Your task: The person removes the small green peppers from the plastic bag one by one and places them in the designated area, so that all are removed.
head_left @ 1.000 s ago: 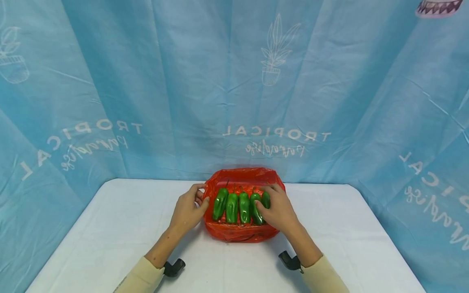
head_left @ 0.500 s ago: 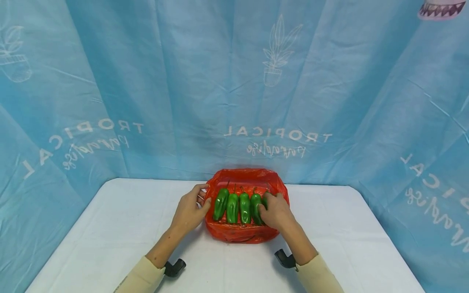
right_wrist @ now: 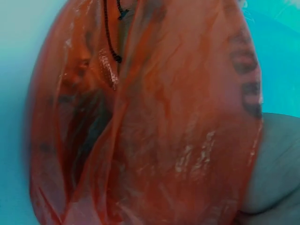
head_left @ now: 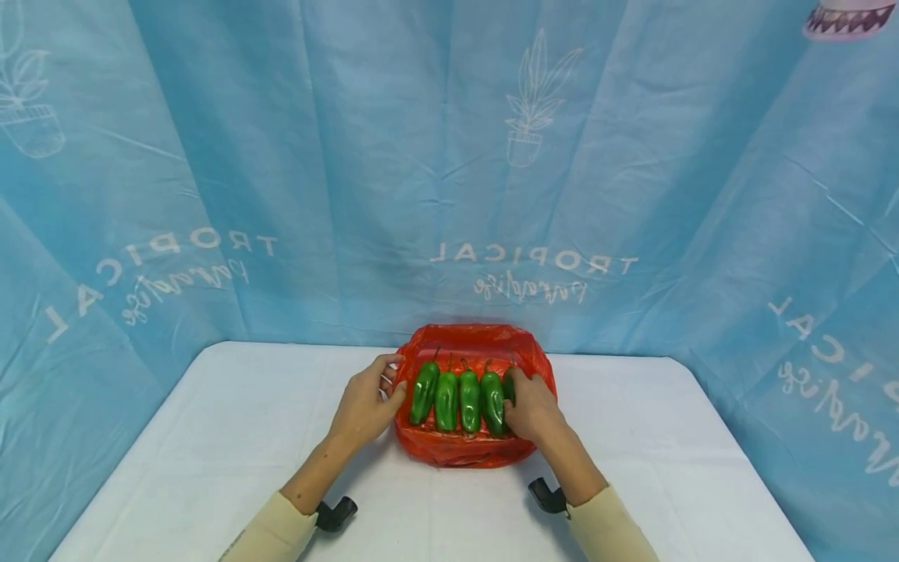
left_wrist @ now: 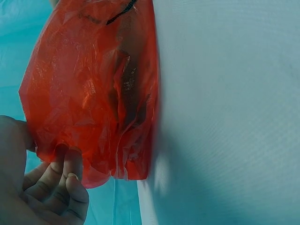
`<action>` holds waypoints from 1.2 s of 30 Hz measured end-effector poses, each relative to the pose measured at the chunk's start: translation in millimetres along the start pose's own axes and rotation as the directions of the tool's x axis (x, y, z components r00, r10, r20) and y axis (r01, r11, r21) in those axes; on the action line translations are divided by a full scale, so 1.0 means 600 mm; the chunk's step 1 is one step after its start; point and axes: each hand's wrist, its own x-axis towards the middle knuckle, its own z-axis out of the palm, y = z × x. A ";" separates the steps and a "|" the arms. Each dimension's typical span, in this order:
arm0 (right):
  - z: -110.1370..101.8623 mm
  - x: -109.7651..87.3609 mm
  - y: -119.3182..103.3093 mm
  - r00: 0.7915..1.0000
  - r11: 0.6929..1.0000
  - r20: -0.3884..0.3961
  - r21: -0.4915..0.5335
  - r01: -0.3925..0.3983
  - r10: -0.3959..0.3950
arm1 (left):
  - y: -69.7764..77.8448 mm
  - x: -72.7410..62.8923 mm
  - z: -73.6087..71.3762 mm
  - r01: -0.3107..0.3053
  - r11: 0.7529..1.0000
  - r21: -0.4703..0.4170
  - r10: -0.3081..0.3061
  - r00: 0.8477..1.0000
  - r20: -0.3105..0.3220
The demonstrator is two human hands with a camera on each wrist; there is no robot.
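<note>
A red plastic bag (head_left: 449,453) stands with its mouth spread wide at the table's far edge. Inside it several green peppers (head_left: 469,402) lie side by side, stems pointing away. My left hand (head_left: 365,398) pinches the bag's left rim, thumb inside and fingers outside; the left wrist view shows those fingers (left_wrist: 61,180) against the film. Reaching over the bag's right side, my right hand (head_left: 535,410) grips the rightmost pepper (head_left: 509,384), whose lower part it hides. In the right wrist view the bag's film (right_wrist: 187,140) covers the fingers.
A white cloth covers the table (head_left: 246,437). Behind it hangs a blue printed curtain (head_left: 379,195), close to the bag's back. Black wrist mounts (head_left: 337,513) stick out inward from both sleeves.
My right hand has drawn its fingers in round the rightmost pepper, uncovering more of its neighbour. The left hand keeps its place at the bag's rim.
</note>
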 end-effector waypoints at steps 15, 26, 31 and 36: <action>0.012 0.011 0.012 0.997 1.000 -0.071 0.006 -0.005 0.005 | 0.001 0.000 0.002 0.008 1.000 -0.002 -0.008 1.000 0.005; 0.006 0.007 0.008 0.997 0.998 -0.058 0.044 -0.041 0.043 | -0.002 0.000 0.000 0.001 1.000 -0.016 -0.001 1.000 0.004; 0.001 0.006 0.010 0.998 0.997 -0.056 0.075 -0.033 0.037 | -0.002 0.000 0.000 0.014 0.999 -0.030 -0.014 1.000 0.002; -0.003 0.005 0.009 0.997 0.994 -0.070 0.111 -0.013 0.021 | -0.003 0.002 -0.001 0.017 0.999 -0.031 -0.017 1.000 -0.002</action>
